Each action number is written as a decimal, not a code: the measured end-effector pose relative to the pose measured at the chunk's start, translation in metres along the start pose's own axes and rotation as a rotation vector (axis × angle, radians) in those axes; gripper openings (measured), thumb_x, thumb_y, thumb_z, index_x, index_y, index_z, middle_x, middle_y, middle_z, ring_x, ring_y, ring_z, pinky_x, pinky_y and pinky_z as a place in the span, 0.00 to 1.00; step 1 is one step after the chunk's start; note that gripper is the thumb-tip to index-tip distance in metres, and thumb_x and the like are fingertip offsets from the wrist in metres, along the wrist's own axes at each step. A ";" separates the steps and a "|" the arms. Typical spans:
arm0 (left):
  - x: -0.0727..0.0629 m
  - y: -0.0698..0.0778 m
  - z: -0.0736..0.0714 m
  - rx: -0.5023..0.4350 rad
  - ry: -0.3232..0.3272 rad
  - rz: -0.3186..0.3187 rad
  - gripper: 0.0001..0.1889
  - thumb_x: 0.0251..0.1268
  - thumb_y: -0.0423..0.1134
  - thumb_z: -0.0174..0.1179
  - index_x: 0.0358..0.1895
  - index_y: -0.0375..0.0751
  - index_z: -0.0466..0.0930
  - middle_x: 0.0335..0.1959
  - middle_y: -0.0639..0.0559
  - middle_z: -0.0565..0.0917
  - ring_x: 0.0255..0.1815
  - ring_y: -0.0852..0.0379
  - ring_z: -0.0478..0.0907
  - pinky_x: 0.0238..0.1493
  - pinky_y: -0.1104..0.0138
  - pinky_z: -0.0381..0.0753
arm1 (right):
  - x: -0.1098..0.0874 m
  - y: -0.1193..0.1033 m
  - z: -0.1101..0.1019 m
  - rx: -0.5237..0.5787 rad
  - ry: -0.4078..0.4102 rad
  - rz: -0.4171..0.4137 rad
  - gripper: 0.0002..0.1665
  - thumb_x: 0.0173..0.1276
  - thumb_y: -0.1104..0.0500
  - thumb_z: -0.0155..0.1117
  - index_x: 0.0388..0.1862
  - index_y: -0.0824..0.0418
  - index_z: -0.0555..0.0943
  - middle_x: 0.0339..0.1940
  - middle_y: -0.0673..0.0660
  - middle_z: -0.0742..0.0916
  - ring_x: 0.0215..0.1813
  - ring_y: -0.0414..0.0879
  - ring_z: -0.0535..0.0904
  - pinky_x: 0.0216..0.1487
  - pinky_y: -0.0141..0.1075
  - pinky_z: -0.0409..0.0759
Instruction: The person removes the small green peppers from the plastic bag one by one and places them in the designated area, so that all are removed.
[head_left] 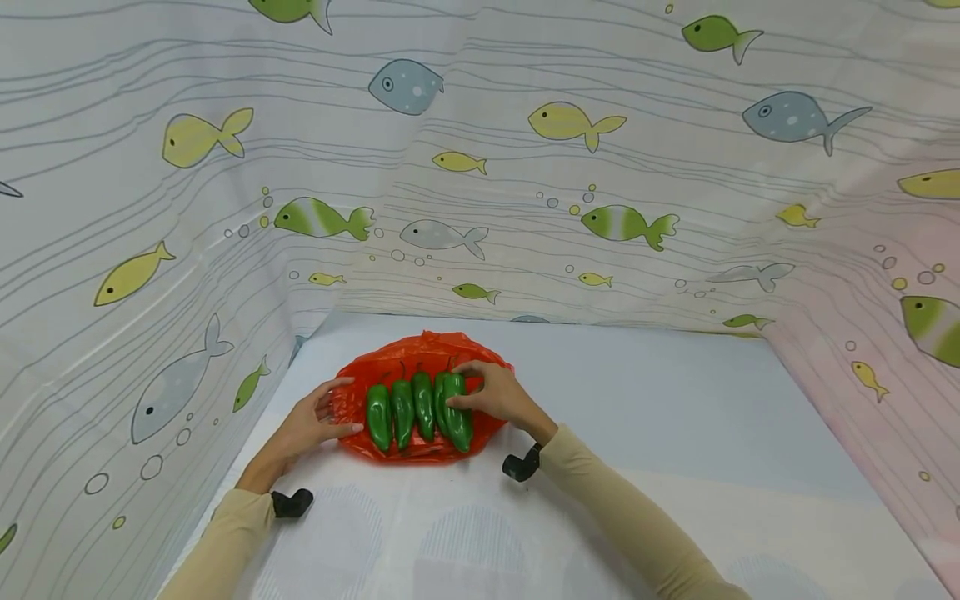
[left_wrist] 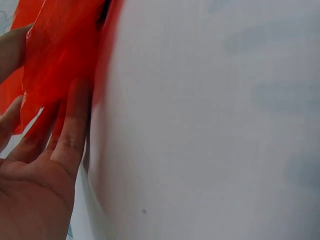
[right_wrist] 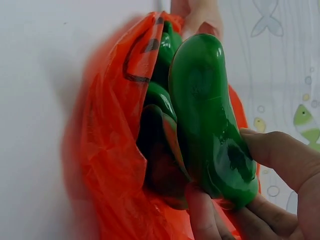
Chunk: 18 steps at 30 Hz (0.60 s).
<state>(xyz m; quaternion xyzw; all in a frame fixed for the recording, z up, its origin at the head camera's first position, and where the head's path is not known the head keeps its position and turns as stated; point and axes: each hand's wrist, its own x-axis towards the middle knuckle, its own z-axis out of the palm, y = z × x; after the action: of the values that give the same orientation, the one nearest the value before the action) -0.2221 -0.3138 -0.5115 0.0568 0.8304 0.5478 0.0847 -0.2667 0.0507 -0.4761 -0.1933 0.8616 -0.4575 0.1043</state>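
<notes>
A row of several glossy green peppers lies in a red plastic bag, stems pointing to the far side. My right hand grips the rightmost pepper between thumb and fingers. That pepper overlaps its neighbour in the head view and stands out in front of the others in the right wrist view. At the bag's left side is my left hand, its thumb and fingers spread along the edge. From the left wrist, its extended fingers touch the bag, the tips partly behind the thin red plastic.
The bag rests on a white table near its far left part. A fish-patterned curtain surrounds the table at the back and both sides. Each wrist carries a small black camera.
</notes>
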 end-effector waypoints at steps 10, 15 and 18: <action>0.000 0.001 0.001 0.014 0.004 -0.005 0.46 0.59 0.40 0.77 0.78 0.47 0.61 0.74 0.36 0.67 0.70 0.36 0.68 0.60 0.69 0.74 | -0.008 -0.003 -0.007 -0.003 -0.002 -0.025 0.36 0.61 0.44 0.79 0.67 0.49 0.81 0.60 0.49 0.83 0.51 0.51 0.80 0.50 0.41 0.80; 0.001 0.000 0.000 0.016 0.003 -0.009 0.46 0.58 0.40 0.77 0.78 0.47 0.61 0.74 0.36 0.67 0.70 0.36 0.68 0.63 0.63 0.74 | -0.011 -0.005 -0.013 0.008 -0.004 -0.047 0.38 0.61 0.44 0.80 0.68 0.51 0.80 0.54 0.49 0.83 0.37 0.47 0.82 0.40 0.40 0.81; 0.001 0.000 0.000 0.008 0.002 -0.007 0.46 0.58 0.40 0.77 0.78 0.48 0.61 0.74 0.36 0.67 0.70 0.36 0.69 0.62 0.64 0.75 | -0.013 -0.006 -0.016 0.014 -0.001 -0.069 0.38 0.61 0.43 0.79 0.69 0.51 0.79 0.52 0.50 0.84 0.35 0.44 0.83 0.38 0.40 0.81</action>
<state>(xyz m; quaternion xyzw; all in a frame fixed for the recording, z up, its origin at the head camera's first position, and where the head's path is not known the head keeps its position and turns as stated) -0.2228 -0.3134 -0.5118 0.0536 0.8329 0.5442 0.0856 -0.2597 0.0651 -0.4625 -0.2223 0.8511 -0.4670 0.0901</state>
